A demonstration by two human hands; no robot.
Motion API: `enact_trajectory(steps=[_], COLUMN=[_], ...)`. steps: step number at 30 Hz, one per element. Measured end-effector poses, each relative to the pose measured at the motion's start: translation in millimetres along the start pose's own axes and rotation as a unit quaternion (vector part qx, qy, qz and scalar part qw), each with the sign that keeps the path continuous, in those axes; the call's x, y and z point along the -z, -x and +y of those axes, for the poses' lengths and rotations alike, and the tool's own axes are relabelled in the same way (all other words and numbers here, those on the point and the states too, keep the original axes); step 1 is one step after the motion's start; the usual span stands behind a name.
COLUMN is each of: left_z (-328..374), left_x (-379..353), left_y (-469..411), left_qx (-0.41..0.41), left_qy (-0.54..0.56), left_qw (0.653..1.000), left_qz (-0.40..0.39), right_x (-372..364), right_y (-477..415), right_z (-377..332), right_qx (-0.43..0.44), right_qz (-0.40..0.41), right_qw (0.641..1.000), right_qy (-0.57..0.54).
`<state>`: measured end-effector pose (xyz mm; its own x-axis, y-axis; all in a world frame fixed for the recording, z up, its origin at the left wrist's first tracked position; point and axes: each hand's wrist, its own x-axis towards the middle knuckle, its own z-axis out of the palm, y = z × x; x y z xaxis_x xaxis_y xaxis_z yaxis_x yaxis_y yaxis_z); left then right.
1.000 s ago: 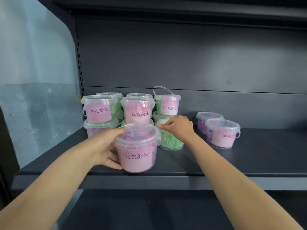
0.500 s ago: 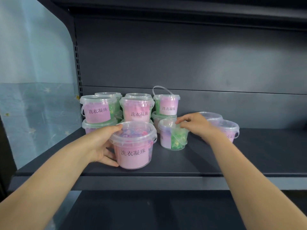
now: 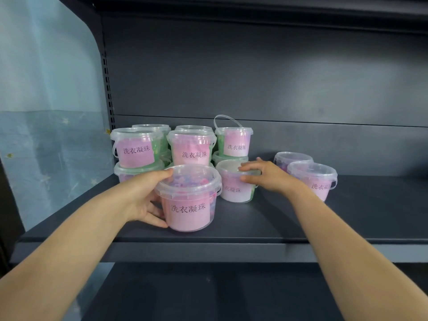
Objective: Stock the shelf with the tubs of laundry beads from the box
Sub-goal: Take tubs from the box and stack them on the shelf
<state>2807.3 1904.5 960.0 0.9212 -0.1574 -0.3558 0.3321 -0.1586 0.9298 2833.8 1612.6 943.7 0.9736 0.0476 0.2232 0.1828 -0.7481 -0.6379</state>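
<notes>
Pink tub [image 3: 190,206] in left hand [image 3: 143,200], second tub [image 3: 232,189] in right hand [image 3: 271,177]

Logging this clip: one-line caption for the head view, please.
At the dark shelf, the left hand grips the front tub while the right hand holds a second tub beside stacked tubs.

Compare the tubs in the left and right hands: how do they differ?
The front tub, gripped by the left hand at its side, stands nearer the shelf edge; the rear tub, held by the right hand at its lid, stands further back. The front tub shows purple and pink beads; the rear tub shows green. Both stand upright, lidded, pink-labelled.
</notes>
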Motion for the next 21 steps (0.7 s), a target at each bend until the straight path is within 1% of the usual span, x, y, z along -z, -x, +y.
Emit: enact_trajectory(steps=[2,4,8,12,14,21], left_z=[0,1,1,2,2,0], left_x=[2,4,4,2,1,-1], left_y=[1,1,2,2,2,1], left_qx=[-0.002,-0.003,-0.003,-0.004,-0.003,-0.002], left_qy=[0.000,0.001,0.000,-0.003,-0.002,-0.001], left_qw=[1.000,1.000,1.000,1.000,1.000,1.000], left_qz=[0.002,0.003,0.005,0.010,0.010,0.001], right_x=[8,7,-7,-15,-12,-2], right_y=[2,5,2,-5,-6,-6], right_z=[7,7,5,4,5,10], right_qx=[-0.004,-0.010,-0.003,-0.006,-0.009,-0.011], right_qz=[-0.003,0.010,0.074,0.110,0.102,0.035], right_qw=[1.000,1.000,0.995,0.989,0.989,0.988], right_qy=[0.007,-0.014,-0.067,-0.097,-0.110,-0.150])
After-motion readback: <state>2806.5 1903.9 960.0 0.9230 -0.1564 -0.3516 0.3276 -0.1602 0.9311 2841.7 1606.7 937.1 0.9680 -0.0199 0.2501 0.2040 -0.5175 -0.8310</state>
